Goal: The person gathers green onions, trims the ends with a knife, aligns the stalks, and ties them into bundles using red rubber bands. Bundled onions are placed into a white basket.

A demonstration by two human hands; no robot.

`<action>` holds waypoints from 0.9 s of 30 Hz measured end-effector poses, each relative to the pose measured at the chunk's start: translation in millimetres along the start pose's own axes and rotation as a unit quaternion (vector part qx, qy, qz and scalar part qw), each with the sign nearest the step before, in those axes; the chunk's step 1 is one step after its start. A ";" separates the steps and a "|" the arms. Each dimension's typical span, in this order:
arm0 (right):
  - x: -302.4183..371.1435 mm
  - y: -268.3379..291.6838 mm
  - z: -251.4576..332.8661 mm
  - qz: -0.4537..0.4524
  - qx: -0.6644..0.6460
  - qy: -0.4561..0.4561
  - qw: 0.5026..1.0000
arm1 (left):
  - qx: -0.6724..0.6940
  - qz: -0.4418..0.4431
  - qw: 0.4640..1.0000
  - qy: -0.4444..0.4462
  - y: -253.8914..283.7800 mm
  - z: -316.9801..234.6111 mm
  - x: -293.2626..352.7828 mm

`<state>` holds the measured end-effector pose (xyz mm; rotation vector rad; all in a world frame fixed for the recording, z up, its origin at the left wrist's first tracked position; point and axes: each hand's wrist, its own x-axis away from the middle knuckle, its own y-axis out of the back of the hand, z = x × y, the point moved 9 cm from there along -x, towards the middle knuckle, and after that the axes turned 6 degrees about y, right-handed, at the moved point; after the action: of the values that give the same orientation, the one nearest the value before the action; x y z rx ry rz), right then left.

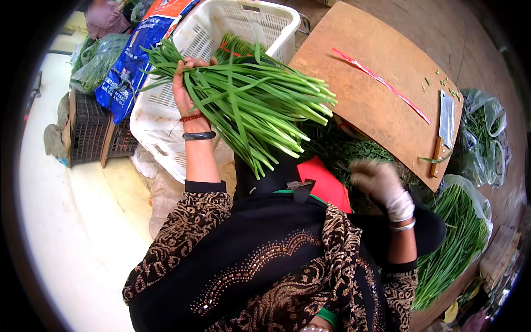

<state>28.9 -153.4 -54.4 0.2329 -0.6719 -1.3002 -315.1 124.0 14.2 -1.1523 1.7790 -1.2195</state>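
Pale floor along the left edge, with dark plastic crates and a blue printed sack leaning beside them.

White slatted basket: tipped on its side, more green stalks visible at its mouth.

Left hand: bare, raised, fingers clenched round a thick bunch of garlic chives near the leafy end; cut stem ends fan out toward the right and hang above the lap. Red bead bracelet and dark bangle on the wrist.

Red cloth: on the lap, below the bunch.

Right hand: in a thin pale glove, blurred, hovering over a heap of loose greens; whether it holds anything cannot be told.

Wooden chopping board: tilted, bare but for a red strip, a few green scraps and a cleaver lying flat at its right edge, untouched.

Bagged chives: full clear bag at the lower right, with a second bag of greens above it.

Judged progress: part of the stock is already bagged; one bunch is in hand, the basket is not yet emptied, and nothing lies on the board for cutting.
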 end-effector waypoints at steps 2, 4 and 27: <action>-18.8 53.0 62.3 -0.128 -0.026 0.081 0.988 | -0.027 0.026 0.999 0.025 -25.8 12.3 -2.0; -37.1 67.3 130.9 -0.176 0.108 0.230 0.951 | -0.051 0.074 0.993 0.074 -57.9 28.1 -4.2; -61.8 137.2 35.5 -0.206 -0.578 0.169 0.772 | -0.638 0.180 0.652 0.369 -97.5 234.6 -12.6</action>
<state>112.5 -50.2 24.7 -0.4277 0.5945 -1.8099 -75.6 39.8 29.9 -0.7789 3.5148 0.1048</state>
